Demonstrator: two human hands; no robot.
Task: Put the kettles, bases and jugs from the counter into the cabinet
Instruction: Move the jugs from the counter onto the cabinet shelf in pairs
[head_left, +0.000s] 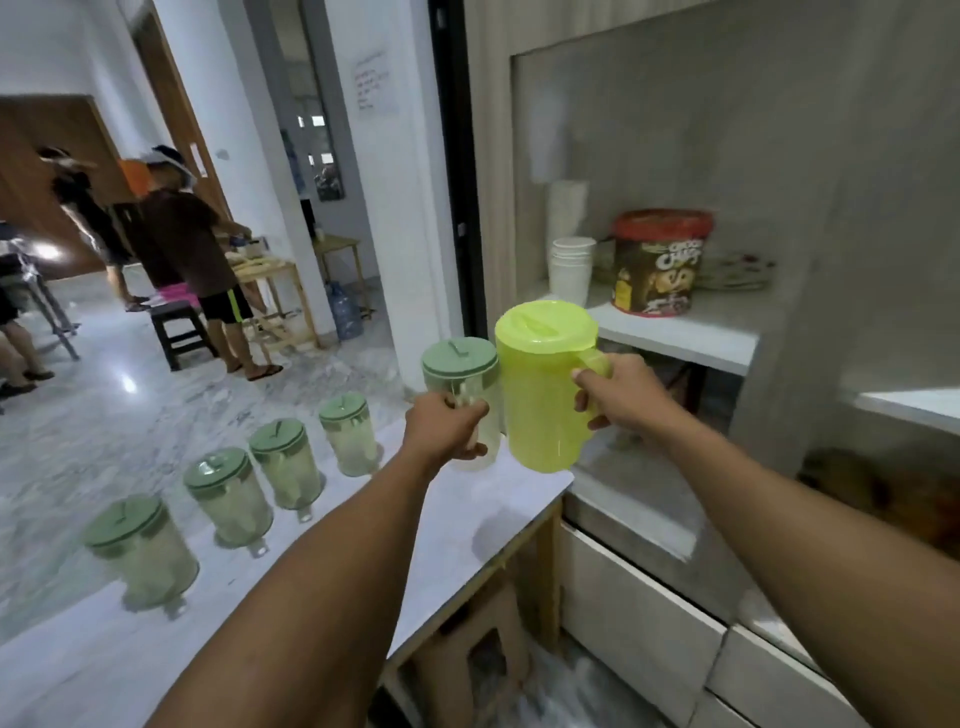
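Note:
My right hand (621, 392) grips the handle of a bright yellow-green jug (540, 384) with its lid on, held in the air in front of the open cabinet (675, 332). My left hand (444, 428) holds a clear jug with a sage-green lid (460, 366) by its handle, just left of the yellow-green one and touching it. Both are lifted above the white counter (467, 519). Several more clear jugs with green lids stand in a row along the counter's left edge, such as the nearest one (140, 551) and the farthest one (349, 434).
On the cabinet shelf stand a stack of white cups (571, 270), a brown cereal tub with a red lid (657, 262) and some plates (735, 273). Drawers (639, 623) lie below. People (192, 260) stand by a wooden table across the marble floor at left.

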